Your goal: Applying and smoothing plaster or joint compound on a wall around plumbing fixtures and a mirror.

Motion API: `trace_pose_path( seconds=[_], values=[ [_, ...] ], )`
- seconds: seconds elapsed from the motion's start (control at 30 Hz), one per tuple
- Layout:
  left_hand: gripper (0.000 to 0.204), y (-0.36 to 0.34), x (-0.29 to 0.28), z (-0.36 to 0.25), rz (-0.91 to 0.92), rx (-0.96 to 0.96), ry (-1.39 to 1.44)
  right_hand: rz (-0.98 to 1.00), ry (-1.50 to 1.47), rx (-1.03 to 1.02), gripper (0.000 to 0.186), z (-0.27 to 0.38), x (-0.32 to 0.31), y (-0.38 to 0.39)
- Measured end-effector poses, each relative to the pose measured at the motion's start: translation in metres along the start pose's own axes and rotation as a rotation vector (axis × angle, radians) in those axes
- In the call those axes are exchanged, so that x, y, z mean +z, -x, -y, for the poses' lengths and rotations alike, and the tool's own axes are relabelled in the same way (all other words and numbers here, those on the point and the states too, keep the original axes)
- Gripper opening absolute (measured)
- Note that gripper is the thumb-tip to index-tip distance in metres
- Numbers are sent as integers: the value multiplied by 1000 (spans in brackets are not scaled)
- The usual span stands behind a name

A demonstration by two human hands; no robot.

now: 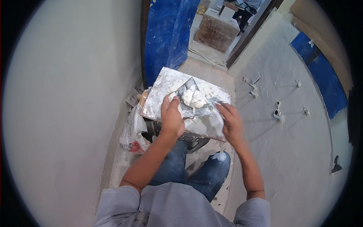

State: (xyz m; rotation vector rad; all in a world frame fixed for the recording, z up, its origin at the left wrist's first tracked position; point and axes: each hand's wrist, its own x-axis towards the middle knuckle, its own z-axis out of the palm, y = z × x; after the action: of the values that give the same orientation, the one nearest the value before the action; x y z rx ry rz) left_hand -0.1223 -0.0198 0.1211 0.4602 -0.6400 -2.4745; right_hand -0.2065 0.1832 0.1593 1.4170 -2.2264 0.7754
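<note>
**Two hands working plaster on a square board**

Grey sleeves and blue, plaster-spotted jeans are filling the bottom of the view, and both forearms are reaching forward from there to a square board that is resting on a dark bucket in a narrow passage.

On the board, a lump of white plaster is sitting on the blade of a grey trowel. The blade's long axis is running from the near left toward the far middle of the board, ending in a point beyond the lump.

The left hand is lying on the near left part of the board, fingers curled down onto the trowel's near end; it looks closed around the handle, though the handle itself is hidden under the hand. The plaster is lying just ahead and to the right of this hand, almost touching the knuckles.

The right hand is gripping the board's right edge, fingers wrapped over a second small smeared tool, whose shape is hard to make out. The lump is sitting between the two hands, a little closer to the left one.

A white plastic bag is slumping against the bucket on the left. Blue sheeting is hanging ahead, and pale, freshly skimmed walls are closing in on both sides.
</note>
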Motion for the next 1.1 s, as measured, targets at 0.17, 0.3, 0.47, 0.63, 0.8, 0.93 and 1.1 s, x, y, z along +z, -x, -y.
trace_pose_path(
  seconds=[0.17,0.3,0.47,0.63,0.8,0.93,1.1],
  values=[
    [34,-5,-7,-32,218,-176,-231,149,110,-77,61,-4,-65,-24],
    [36,-8,-9,-32,341,-268,-288,299,204,-354,47,25,-90,-46],
    [36,1,2,-28,401,-282,-337,438,213,-480,44,48,-92,-55],
    [32,-3,4,-34,334,-191,-325,511,201,-454,46,40,-104,-54],
    [32,0,9,-46,248,-13,-331,274,-223,-144,47,-6,-105,-17],
    [38,22,17,-19,250,-80,-283,-335,-1037,462,33,-62,-60,87],
    [43,62,-5,28,399,-348,-358,-826,-1648,739,36,-54,-17,169]
  ],
)
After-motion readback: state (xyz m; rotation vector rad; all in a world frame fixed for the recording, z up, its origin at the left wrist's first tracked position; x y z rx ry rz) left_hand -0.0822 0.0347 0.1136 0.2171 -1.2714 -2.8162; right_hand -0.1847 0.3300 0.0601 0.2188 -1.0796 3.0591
